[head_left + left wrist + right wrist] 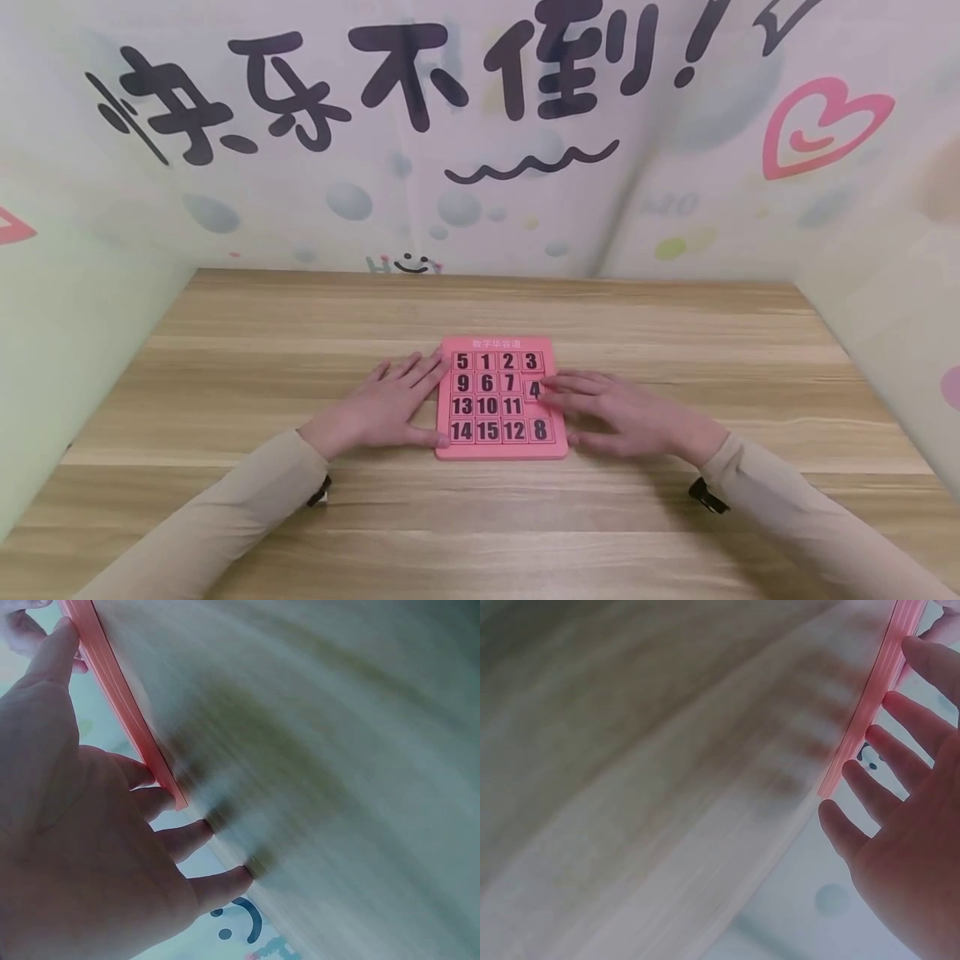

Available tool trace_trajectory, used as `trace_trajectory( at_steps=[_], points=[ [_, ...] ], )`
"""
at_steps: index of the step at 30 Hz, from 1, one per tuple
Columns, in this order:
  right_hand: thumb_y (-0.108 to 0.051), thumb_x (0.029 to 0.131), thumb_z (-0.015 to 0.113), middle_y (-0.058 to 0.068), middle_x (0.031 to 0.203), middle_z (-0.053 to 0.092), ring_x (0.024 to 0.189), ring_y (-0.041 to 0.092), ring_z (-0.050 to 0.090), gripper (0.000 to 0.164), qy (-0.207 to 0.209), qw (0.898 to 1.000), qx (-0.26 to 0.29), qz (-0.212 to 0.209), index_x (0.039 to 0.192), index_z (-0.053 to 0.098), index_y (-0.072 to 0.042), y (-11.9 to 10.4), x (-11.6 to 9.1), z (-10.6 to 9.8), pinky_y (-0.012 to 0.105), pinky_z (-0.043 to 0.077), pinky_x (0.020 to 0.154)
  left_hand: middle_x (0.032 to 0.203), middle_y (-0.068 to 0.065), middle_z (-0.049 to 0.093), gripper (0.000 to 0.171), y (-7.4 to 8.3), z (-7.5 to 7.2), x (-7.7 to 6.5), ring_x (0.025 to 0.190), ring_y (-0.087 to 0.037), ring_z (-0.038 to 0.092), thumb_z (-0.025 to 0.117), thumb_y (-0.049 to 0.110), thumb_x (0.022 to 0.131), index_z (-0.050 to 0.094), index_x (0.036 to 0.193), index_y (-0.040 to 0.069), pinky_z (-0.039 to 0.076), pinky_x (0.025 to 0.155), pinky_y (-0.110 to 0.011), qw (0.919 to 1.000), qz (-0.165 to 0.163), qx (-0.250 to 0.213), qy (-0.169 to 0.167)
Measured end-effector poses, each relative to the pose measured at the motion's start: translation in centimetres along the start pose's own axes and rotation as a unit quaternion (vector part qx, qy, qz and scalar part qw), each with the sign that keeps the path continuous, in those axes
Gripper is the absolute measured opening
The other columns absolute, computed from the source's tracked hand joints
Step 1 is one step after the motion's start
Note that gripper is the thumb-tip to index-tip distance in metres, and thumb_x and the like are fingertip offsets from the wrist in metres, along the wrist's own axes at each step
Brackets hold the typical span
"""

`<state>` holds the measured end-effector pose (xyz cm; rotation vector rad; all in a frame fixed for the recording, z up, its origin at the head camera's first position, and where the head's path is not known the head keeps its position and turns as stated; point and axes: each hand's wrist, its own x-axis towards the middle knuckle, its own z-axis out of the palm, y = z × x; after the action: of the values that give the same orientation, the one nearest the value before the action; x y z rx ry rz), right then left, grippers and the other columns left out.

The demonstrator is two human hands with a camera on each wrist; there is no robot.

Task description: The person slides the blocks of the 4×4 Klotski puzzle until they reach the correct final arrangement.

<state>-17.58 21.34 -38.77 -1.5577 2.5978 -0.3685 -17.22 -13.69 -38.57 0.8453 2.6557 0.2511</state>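
A pink number sliding puzzle [501, 452] lies flat on the table, its black-numbered tiles in four columns. The 4 tile [534, 390] sits slightly lower than the 7 beside it, with a gap between it and the 8 tile [540, 430]. My left hand [390, 407] rests spread along the left edge, thumb at the lower corner and fingertips near the upper one. From the right, my right hand [626, 410] reaches over the frame, fingertips touching the 4 tile. Both wrist views show the hands' extended fingers along the puzzle's thin pink side [124, 705].
Beneath the puzzle is a wood-grain table [480, 517]. Behind it stands a pale printed backdrop [285, 200] with large black characters, and similar panels close in the left and right sides. A dark wrist strap [707, 497] shows below the right sleeve.
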Motion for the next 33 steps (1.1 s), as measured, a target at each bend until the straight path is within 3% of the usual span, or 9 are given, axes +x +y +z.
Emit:
trace_trajectory(
  at_steps=[33],
  points=[
    [-0.030, 0.096, 0.059, 0.013, 0.150, 0.039, 0.137, 0.035, 0.034, 0.055, -0.008, 1.000, 0.003, 0.020, 0.144, 0.046, -0.007, 0.89, 0.66, -0.21, 0.054, 0.028, 0.110, 0.161, -0.009, 0.005, 0.102, -0.04, 0.03, 0.10, 0.144, -0.037, 0.007, 0.053, 0.069, 0.085, 0.011, 0.156, 0.009, 0.007, 0.112, -0.061, 1.0000, 0.003, 0.002, 0.003]
  ],
)
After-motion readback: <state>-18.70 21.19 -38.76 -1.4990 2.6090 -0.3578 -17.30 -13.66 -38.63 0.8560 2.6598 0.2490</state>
